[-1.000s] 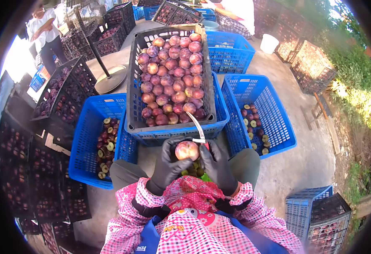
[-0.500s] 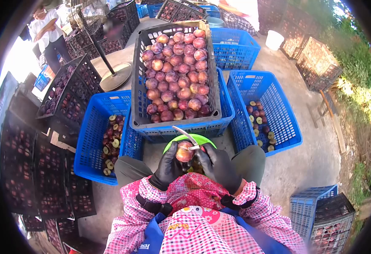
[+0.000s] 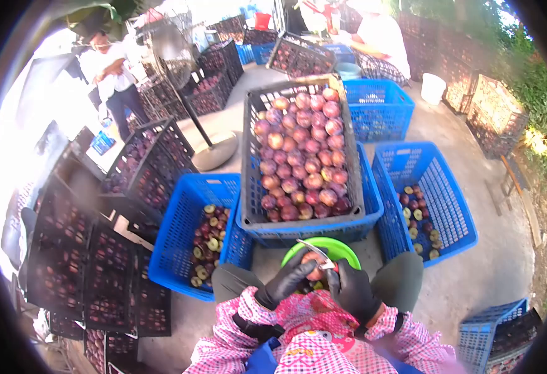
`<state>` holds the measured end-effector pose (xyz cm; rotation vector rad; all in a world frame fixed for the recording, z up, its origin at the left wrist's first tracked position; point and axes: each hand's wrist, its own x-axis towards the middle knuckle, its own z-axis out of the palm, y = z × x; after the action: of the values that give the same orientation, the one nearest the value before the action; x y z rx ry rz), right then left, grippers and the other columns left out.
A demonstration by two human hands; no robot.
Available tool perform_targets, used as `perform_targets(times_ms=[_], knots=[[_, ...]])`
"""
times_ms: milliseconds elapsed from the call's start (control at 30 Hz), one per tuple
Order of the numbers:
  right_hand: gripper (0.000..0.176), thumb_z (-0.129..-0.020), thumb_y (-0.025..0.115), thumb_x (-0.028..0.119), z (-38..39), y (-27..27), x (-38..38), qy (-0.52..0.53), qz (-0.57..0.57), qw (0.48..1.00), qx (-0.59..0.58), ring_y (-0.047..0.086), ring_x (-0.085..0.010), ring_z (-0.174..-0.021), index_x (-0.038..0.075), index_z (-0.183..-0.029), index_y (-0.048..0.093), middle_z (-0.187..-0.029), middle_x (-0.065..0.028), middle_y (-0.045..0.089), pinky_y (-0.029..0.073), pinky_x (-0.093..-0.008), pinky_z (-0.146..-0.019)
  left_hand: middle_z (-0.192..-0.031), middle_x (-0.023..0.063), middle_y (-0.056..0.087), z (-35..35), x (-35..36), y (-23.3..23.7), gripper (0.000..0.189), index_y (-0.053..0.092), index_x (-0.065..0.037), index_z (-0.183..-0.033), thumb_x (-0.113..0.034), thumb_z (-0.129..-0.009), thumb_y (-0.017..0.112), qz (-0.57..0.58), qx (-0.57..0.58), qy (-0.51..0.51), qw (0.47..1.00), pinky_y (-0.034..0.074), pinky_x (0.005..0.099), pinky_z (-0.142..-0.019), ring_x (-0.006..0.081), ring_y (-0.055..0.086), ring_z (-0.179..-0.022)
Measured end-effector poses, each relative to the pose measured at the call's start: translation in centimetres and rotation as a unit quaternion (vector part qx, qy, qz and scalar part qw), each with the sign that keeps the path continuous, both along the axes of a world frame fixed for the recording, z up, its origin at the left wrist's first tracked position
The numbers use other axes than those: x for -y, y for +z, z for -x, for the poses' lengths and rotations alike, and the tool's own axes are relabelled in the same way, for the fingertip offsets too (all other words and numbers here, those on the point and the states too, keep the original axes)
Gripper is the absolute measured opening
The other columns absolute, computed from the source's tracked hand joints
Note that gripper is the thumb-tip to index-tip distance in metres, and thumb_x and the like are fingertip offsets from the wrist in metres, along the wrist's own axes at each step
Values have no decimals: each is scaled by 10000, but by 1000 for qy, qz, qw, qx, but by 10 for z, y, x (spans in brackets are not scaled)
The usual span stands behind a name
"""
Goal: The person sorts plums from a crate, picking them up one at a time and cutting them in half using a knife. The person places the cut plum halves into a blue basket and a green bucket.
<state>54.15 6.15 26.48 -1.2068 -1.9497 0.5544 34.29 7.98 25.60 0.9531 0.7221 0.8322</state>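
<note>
Head view: your left hand (image 3: 291, 282) grips the plum (image 3: 315, 272) over the green basin (image 3: 347, 250), likely so drips land inside; your right hand (image 3: 354, 292) holds the knife (image 3: 327, 264) close for control.

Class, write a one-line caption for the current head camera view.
Gloved hands hold a plum and a curved blade over a green basin.
</note>
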Motion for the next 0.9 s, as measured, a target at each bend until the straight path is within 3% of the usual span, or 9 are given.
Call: perform_targets(times_ms=[100,233,333,400,433,567,633,767,900], knots=[[172,-913,602,205,5,-11,0,-12,-54,998,34,614,-405,-646,41,-947,561,-717,-192,605,470,-496,-553,-1104,83,613,-12,4,2,550,397,-19,-1400,-391,-1013,515,-44,16,26,999,462,254,-637,111,583,-791],[202,-976,551,233,5,-16,-7,9,38,997,-67,606,-333,-528,36,-932,559,-671,-134,615,444,-446,-483,-1265,98,544,-13,-4,15,565,361,-23,-1424,-363,-1009,538,-157,-166,44,973,451,293,-936,157,547,-1135],[301,-1018,514,320,-11,-6,-8,121,281,904,-299,511,-207,-444,27,-969,564,-628,-60,564,395,-343,-436,-1301,96,516,-4,-11,4,580,357,-21,-1422,-350,-993,566,-103,-67,32,992,401,301,-1015,172,491,-1224],[382,-1035,479,397,-30,-3,-6,336,462,655,-494,415,-93,-454,27,-1023,575,-618,-3,509,337,-253,-431,-1269,70,522,18,-26,-19,622,357,-30,-1425,-364,-966,609,-16,39,-35,998,456,291,-922,141,525,-1129],[382,-1035,479,397,-28,2,-5,336,473,652,-489,415,-93,-454,27,-1023,575,-618,-3,509,337,-253,-431,-1216,55,542,17,-29,-19,647,369,-36,-1419,-388,-946,635,-47,97,1,994,476,274,-842,120,549,-1027],[372,-1061,428,365,-19,21,-9,62,337,886,-313,437,-51,-536,34,-1121,587,-653,-1,535,339,-233,-492,-1147,44,601,31,-31,-17,626,458,-20,-1368,-362,-904,703,-114,-39,88,989,486,282,-867,132,585,-982],[294,-1046,484,298,-17,8,-4,55,270,932,-236,564,-84,-680,43,-1147,589,-883,-31,638,444,-254,-567,-1248,49,584,30,-24,-10,594,444,-39,-1398,-337,-937,672,-109,-74,111,985,488,280,-901,129,567,-1104],[240,-979,570,224,-3,9,-2,93,114,984,-99,670,-370,-757,17,-1103,569,-838,-201,662,513,-437,-648,-1256,48,592,28,-19,-16,597,443,-27,-1405,-238,-914,710,-64,13,108,992,478,287,-954,135,569,-1132],[242,-927,627,190,9,-2,0,82,75,992,-62,662,-391,-781,29,-1101,578,-847,-210,664,513,-459,-657,-1264,39,594,23,-12,-7,525,470,-21,-1391,-165,-933,683,-74,-52,103,991,452,287,-1004,125,562,-1146]])
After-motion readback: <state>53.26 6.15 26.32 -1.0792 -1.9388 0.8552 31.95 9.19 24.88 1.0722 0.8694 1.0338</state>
